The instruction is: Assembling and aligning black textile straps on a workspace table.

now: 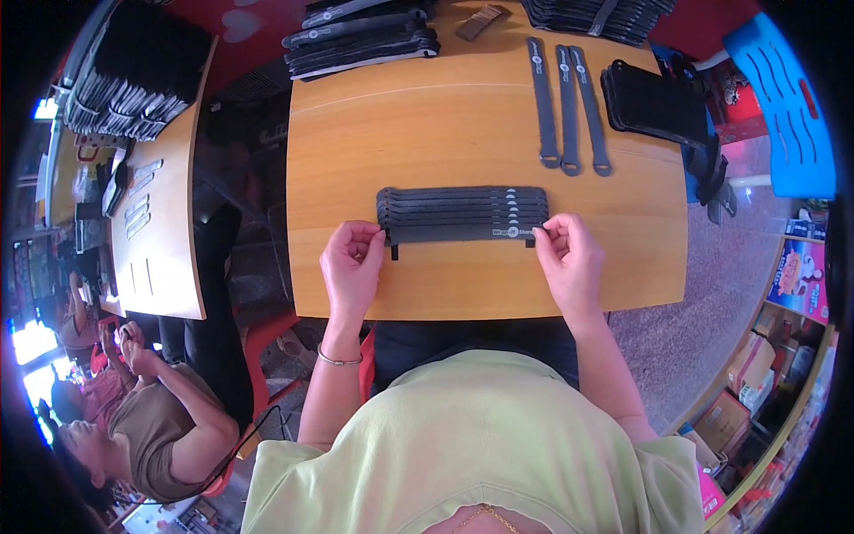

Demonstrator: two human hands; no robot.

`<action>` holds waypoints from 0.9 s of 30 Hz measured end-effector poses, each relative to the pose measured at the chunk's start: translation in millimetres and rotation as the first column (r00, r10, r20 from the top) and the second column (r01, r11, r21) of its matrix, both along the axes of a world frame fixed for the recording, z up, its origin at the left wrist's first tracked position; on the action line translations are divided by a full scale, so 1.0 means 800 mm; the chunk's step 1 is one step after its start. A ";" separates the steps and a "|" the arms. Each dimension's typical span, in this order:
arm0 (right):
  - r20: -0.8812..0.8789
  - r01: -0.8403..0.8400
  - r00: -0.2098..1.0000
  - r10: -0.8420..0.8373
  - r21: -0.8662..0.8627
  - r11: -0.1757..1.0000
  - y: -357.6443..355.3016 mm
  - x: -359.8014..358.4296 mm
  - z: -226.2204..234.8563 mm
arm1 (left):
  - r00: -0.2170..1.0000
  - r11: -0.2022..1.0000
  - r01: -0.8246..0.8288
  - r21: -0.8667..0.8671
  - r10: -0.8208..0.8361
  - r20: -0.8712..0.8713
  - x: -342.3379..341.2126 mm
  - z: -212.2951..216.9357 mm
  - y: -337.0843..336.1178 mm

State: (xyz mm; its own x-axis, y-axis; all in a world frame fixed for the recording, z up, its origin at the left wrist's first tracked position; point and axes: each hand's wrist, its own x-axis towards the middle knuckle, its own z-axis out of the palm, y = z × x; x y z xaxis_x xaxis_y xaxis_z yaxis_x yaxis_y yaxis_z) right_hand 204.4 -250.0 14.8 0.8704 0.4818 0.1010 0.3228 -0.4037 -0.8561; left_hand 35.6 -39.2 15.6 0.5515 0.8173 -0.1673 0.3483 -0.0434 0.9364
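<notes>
Close to the table's near edge, several dark grey fabric straps [454, 203] lie crosswise in an overlapping row, each a little nearer than the one behind. The nearest strap [454, 234] has a pale printed mark toward its right end. My left hand [350, 264] pinches this strap's left end between thumb and fingertips. Its right end is pinched by my right hand [571, 260] in the same way. Two small black tabs [395, 253] stick out below the strap, beside my fingers; what they belong to is hidden.
Three single straps [567, 107] with end loops lie lengthwise at right, beside a black strap stack [654, 100]. More bundles [360, 49] fill the table's far edge, near a brown piece [482, 22]. A second table [169, 240] stands left, with a seated person [169, 418] nearby.
</notes>
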 end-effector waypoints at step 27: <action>0.112 -0.034 0.993 0.036 -0.019 0.999 0.004 -0.001 0.005 | 1.000 0.993 -0.011 0.120 0.011 0.003 0.002 -0.004 -0.003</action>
State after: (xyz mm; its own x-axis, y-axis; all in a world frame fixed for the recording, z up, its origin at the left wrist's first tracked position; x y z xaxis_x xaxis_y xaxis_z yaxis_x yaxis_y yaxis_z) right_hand 203.9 -247.1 18.8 0.8367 0.5142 0.1885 0.4304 -0.4045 -0.8069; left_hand 37.1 -41.9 12.6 0.5428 0.8372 -0.0666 0.3473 -0.1515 0.9254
